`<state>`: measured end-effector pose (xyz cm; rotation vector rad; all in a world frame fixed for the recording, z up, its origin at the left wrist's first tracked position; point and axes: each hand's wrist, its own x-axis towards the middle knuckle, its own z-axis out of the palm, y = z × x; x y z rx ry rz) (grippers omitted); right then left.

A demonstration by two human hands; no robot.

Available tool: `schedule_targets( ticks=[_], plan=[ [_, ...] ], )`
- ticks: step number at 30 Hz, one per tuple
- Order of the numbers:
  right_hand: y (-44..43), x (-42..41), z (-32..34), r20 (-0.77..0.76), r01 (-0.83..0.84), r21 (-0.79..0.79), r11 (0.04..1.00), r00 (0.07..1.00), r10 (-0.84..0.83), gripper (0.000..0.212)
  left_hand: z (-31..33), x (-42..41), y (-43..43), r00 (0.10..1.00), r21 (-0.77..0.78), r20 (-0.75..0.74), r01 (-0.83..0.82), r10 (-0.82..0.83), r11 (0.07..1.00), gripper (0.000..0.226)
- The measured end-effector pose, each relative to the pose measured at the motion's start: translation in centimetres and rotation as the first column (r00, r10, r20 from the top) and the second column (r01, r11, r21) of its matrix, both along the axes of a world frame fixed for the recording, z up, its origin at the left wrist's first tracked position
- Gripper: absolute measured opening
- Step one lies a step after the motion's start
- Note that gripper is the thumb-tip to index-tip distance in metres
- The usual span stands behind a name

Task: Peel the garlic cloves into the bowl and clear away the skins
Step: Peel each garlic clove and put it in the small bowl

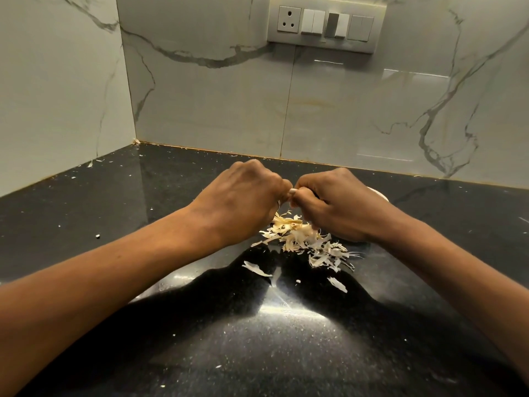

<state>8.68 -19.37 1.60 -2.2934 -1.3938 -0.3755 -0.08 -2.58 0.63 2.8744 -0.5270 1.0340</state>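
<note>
Meeting above the black counter point(114, 210), the left hand point(246, 196) and right hand point(340, 204) both had their fingers curled onto a garlic clove point(292, 192), only its pale tip showing between them. Just below lay a heap of skins point(303, 242), with loose flakes nearer the person. Behind the right hand a white rim peeked out, probably the bowl point(380, 194).
</note>
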Motion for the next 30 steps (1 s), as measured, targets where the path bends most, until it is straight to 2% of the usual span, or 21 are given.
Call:
schedule_targets(
  ticks=[8,15,19,22,24,27,28,30],
  plan=[
    [0.2,0.0,-0.5,0.093,0.036,0.026,0.999,0.995,-0.039,0.044,0.0,0.0,-0.2,1.0,-0.012,-0.028,-0.002,0.002,1.0,0.02],
    [0.5,-0.4,-0.7,0.056,0.076,0.066,0.995,0.995,-0.08,0.045,0.1,-0.1,-0.3,0.999,-0.065,-0.022,0.029,-0.031,0.997,0.021],
    [0.7,-0.6,-0.5,-0.018,0.079,0.117,0.99,0.997,-0.078,0.048,-0.1,-0.1,-0.4,0.999,-0.095,0.021,0.049,-0.047,0.994,0.025],
    [0.8,-0.6,-0.2,-0.14,0.124,0.165,0.978,0.985,-0.101,0.047,-0.1,0.0,-0.4,0.999,-0.125,0.013,0.054,-0.053,0.991,0.028],
    [0.7,-0.6,-0.1,-0.293,0.135,0.227,0.964,0.954,-0.065,0.044,0.2,0.0,-0.4,0.998,-0.187,-0.019,0.057,-0.061,0.981,0.03],
    [0.3,-0.9,0.5,-0.585,0.122,0.322,0.939,0.805,0.096,0.038,0.2,0.3,-0.1,0.99,-0.373,-0.097,0.06,-0.103,0.926,0.023],
    [0.2,-1.0,0.7,-0.64,0.113,0.323,0.94,0.758,0.129,0.038,0.2,0.4,0.0,0.986,-0.415,-0.115,0.059,-0.117,0.908,0.021],
    [0.0,-1.0,0.8,-0.673,0.085,0.312,0.946,0.723,0.157,0.039,0.0,0.7,0.2,0.98,-0.459,-0.147,0.054,-0.136,0.887,0.023]
  ],
)
